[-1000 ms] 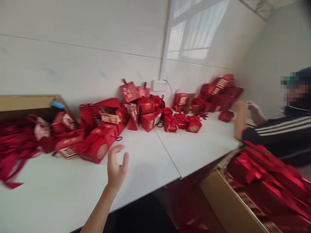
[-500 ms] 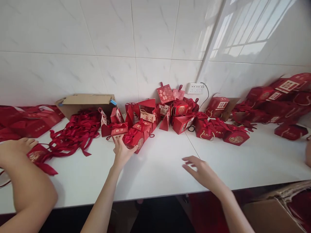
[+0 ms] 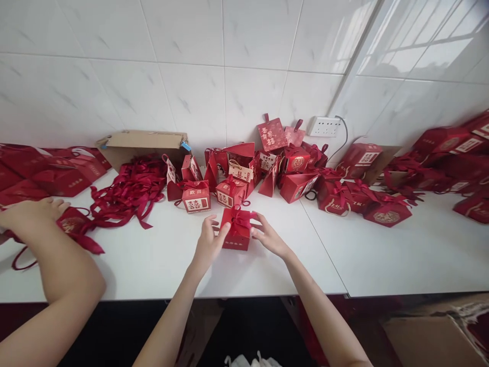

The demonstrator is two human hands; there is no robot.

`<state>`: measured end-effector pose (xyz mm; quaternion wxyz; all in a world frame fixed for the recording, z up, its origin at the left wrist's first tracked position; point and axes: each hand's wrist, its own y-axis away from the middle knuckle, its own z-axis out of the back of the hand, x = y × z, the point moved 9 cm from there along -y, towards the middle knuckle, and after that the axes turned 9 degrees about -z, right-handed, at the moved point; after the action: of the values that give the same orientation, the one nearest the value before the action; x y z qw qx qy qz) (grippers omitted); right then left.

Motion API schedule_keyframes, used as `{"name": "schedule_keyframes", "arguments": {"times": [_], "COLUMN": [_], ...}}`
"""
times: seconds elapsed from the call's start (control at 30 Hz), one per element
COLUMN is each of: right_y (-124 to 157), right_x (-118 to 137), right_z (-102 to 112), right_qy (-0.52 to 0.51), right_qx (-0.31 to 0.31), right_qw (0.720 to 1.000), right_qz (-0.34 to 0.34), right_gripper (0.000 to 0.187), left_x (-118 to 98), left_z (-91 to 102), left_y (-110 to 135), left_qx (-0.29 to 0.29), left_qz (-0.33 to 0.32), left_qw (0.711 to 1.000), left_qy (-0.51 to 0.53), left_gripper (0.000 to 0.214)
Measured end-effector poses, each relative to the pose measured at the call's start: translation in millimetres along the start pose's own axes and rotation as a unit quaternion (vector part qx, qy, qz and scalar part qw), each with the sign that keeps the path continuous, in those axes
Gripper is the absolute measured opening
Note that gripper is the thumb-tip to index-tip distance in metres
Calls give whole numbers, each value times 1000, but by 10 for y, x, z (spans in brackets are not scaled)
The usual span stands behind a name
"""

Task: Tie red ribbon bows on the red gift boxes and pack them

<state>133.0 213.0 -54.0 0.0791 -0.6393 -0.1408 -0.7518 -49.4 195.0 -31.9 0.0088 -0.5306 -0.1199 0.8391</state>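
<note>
A small red gift box [image 3: 236,229] with a ribbon bow on top stands on the white table [image 3: 267,270] in front of me. My left hand [image 3: 209,242] grips its left side, fingers curled against it. My right hand [image 3: 268,236] holds its right side, fingertips at the ribbon. Behind it lies a heap of similar red gift boxes [image 3: 244,173] along the tiled wall.
Another person's arm and hand [image 3: 36,214] rest at the left on a red box with ribbon. A pile of loose red ribbons [image 3: 130,191] lies before a cardboard box [image 3: 143,145]. More red boxes [image 3: 439,163] crowd the right. A wall socket [image 3: 324,126] is behind.
My left hand pulled one red box out of the heap toward me. My right hand came in from the right and took its other side. The camera turned left and down.
</note>
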Motion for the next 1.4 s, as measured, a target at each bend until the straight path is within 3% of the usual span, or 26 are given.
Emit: {"name": "schedule_keyframes", "arguments": {"times": [0.1, 0.23, 0.33, 0.4, 0.53, 0.6, 0.67, 0.8, 0.97, 1.23, 1.4], "right_y": [119, 380, 441, 403, 237, 192, 163, 126, 119, 51, 17], "right_x": [142, 115, 120, 206, 370, 405, 396, 218, -29, -227, -209], "right_z": [-73, -31, 214, 340, 106, 34, 37, 49, -7, -165, -20], "right_qy": [29, 69, 114, 141, 167, 162, 141, 20, -101, -206, -213], "right_qx": [-1, -8, -87, -139, -49, -47, -78, -99, -81, -10, 2], "right_qw": [999, 997, 987, 979, 984, 984, 986, 994, 986, 970, 974], "right_qz": [26, -32, -66, -44, 45, 61, 49, -35, -108, -130, -81], "right_gripper": [58, 45, 44, 42, 46, 32, 22, 31, 41, 43, 37], "left_x": [0, 98, 38, -20, -46, -52, -76, -91, 9, 138, 144], "left_z": [-132, -151, -163, -165, -40, 27, 53, 56, 62, -48, -99], "left_y": [-31, -12, 19, 60, 96, 92, 74, 21, 13, 135, 109], "left_qx": [23, 58, 112, 133, 67, 34, 28, 43, 33, 23, 31], "left_qz": [-27, -18, -67, -107, -136, -122, -107, -63, 3, 45, 33], "left_qw": [999, 994, 980, 973, 986, 992, 994, 996, 998, 995, 992], "left_qy": [16, 92, 151, 153, 62, 28, 26, 55, 57, 85, 122], "left_gripper": [49, 43, 48, 51, 35, 23, 22, 26, 38, 38, 39]}}
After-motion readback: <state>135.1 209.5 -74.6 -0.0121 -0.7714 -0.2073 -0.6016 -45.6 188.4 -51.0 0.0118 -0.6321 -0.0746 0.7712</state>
